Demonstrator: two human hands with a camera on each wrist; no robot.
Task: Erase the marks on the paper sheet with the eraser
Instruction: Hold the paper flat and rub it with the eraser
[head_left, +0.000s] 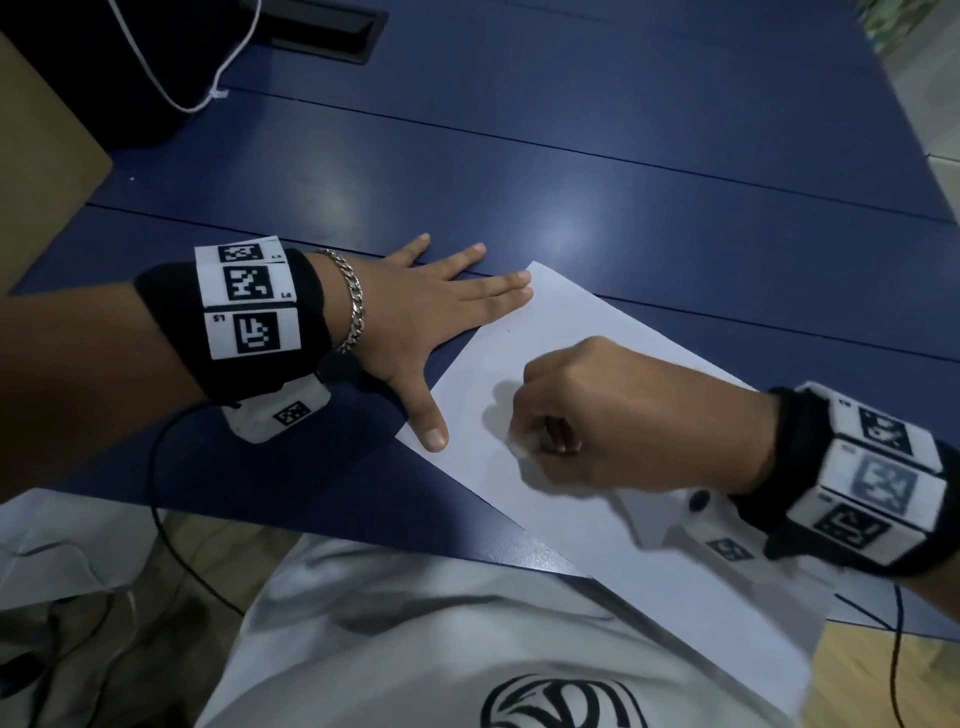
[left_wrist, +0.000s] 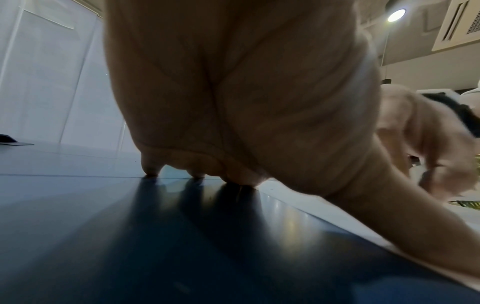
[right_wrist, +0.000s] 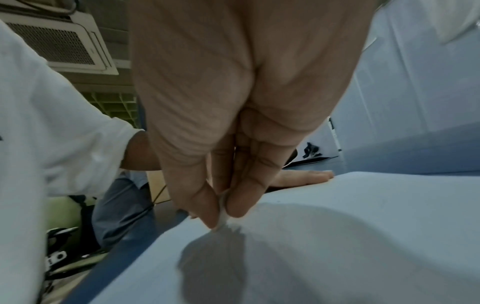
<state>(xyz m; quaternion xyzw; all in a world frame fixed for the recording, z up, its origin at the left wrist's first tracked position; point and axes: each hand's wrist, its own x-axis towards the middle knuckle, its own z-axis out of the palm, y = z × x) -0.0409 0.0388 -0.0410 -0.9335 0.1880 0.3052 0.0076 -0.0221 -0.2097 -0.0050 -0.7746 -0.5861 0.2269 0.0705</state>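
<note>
While the left hand (head_left: 415, 306) is lying spread flat, pinning the white rectangular paper sheet (head_left: 571, 332) on the dark blue table (head_left: 571, 156) (at nine o'clock), the right hand (head_left: 597, 415) is pinching a small white eraser (right_wrist: 223, 214) against the sheet's middle.

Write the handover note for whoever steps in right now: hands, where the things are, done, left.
Left hand: flat, fingers spread, thumb and two fingertips pressing the paper sheet at its left edge; the rest lies on the blue table.
Right hand: pinches the small white eraser, its tip down on the sheet near the middle.
Done: the visible sheet looks almost blank.
Left: one tiny dark mark near the far corner; under the right hand is hidden, so check there.
</note>
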